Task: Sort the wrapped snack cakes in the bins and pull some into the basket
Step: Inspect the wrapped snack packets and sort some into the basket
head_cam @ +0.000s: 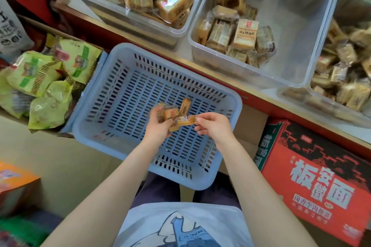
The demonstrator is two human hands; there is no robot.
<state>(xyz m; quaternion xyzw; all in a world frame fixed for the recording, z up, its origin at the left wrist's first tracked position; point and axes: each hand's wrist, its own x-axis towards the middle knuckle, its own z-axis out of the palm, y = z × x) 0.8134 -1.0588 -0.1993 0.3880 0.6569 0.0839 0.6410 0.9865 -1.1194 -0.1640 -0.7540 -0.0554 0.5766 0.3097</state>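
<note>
Currently, several wrapped snack cakes are gripped in the curled left hand above the blue slotted basket, while one flat cake is pinched by the right hand.

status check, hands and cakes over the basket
Left hand grips a bunch of wrapped cakes; right hand pinches one cake. Both above the blue basket, its visible floor bare. Nothing in the way.

One blue basket, three clear bins, two hands, one red carton.
</note>
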